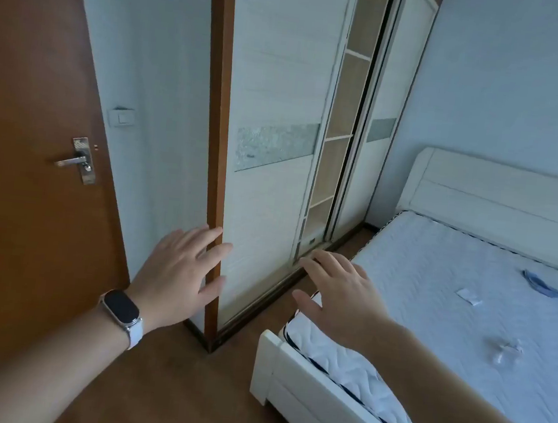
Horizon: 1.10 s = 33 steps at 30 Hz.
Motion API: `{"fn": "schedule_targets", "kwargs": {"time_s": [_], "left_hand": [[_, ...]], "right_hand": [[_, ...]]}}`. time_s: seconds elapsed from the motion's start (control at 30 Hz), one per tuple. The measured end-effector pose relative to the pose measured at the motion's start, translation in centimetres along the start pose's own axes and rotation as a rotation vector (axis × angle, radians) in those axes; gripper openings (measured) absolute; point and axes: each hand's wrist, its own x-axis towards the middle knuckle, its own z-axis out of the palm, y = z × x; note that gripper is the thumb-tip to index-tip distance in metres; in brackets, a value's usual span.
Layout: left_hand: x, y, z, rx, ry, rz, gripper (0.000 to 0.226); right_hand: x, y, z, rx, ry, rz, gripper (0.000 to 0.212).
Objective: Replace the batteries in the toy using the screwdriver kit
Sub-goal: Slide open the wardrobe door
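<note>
While both arms reach forward, the left hand [182,270] is at about 8 o'clock in the view and the right hand [338,293] at about 5 o'clock, well apart from each other. Both hands have the fingers spread and nearly straight, palms down, and neither holds anything. A smartwatch [121,308] with a white strap sits on the left wrist. The left fingertips lie in front of the brown edge strip of the wardrobe [276,90], which stands at 12 o'clock with one sliding door partly open; whether they touch the strip I cannot tell. The right hand hovers above the near corner of the mattress [434,296], which lies in a white bed frame [287,377] at 4 o'clock. On the mattress, between 3 and 4 o'clock, lie a blue object [542,282], a small white piece [468,296] and a crumpled white item [505,350]; they are too small to identify, so I cannot tell if any of them is the toy or the screwdriver kit. At 9 o'clock is a brown door [22,115] with a metal handle [69,161], and a light switch [121,118] is on the wall beside it.
</note>
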Motion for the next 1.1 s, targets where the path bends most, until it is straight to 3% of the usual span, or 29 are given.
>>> {"fn": "schedule_targets", "kwargs": {"time_s": [0.4, 0.7, 1.1], "left_hand": [[8.1, -13.8, 6.1, -0.02, -0.084, -0.047, 0.059], [15.4, -15.7, 11.6, 0.033, -0.139, -0.044, 0.057], [29.3, -14.7, 15.8, 0.139, -0.201, -0.196, 0.064]], "right_hand": [[16.6, -2.6, 5.0, -0.019, 0.008, 0.001, 0.067], [24.0, 2.4, 9.2, 0.002, -0.041, -0.007, 0.064], [36.9, 14.7, 12.9, 0.122, -0.048, -0.16, 0.075]]}}
